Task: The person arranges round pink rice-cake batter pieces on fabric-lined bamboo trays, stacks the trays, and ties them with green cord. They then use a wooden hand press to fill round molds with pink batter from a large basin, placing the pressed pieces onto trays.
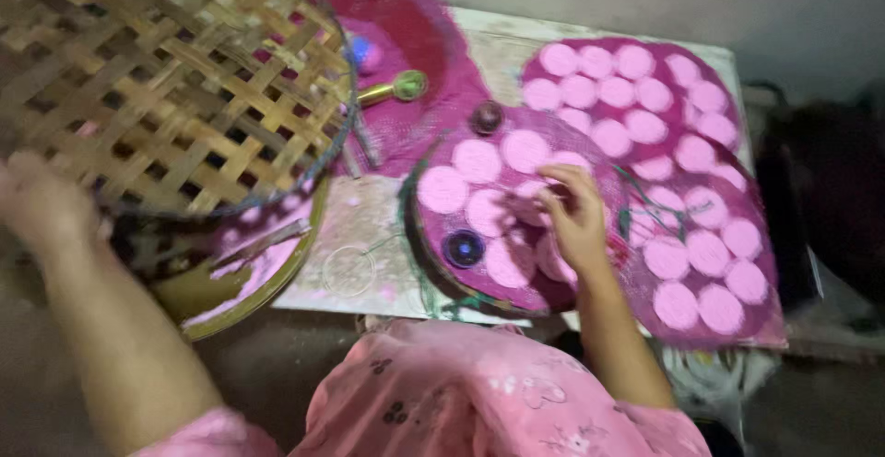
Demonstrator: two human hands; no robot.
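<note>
Two hands at a desk [498, 47] crowded with pink discs on magenta mesh trays.

The left hand [41, 203], blurred, grips the near rim of a woven bamboo tray [175, 79] held tilted above a bowl [249, 277]; whether its fingers are wrapped or spread I cannot tell. The right hand [573, 217] lies with fingers curled, tips pressed on a pink disc [530, 194] on the round mesh tray [442, 273] beneath it. About eight discs show on that tray, some hidden under the hand. Beyond the right hand lie roughly thirteen more; to its right, about nine, near the desk's edge. Two dark round caps [464, 249] sit left of and beyond the hand. Open room is scarce: only a bare patch between bowl and tray. Motion blur softens everything.
</note>
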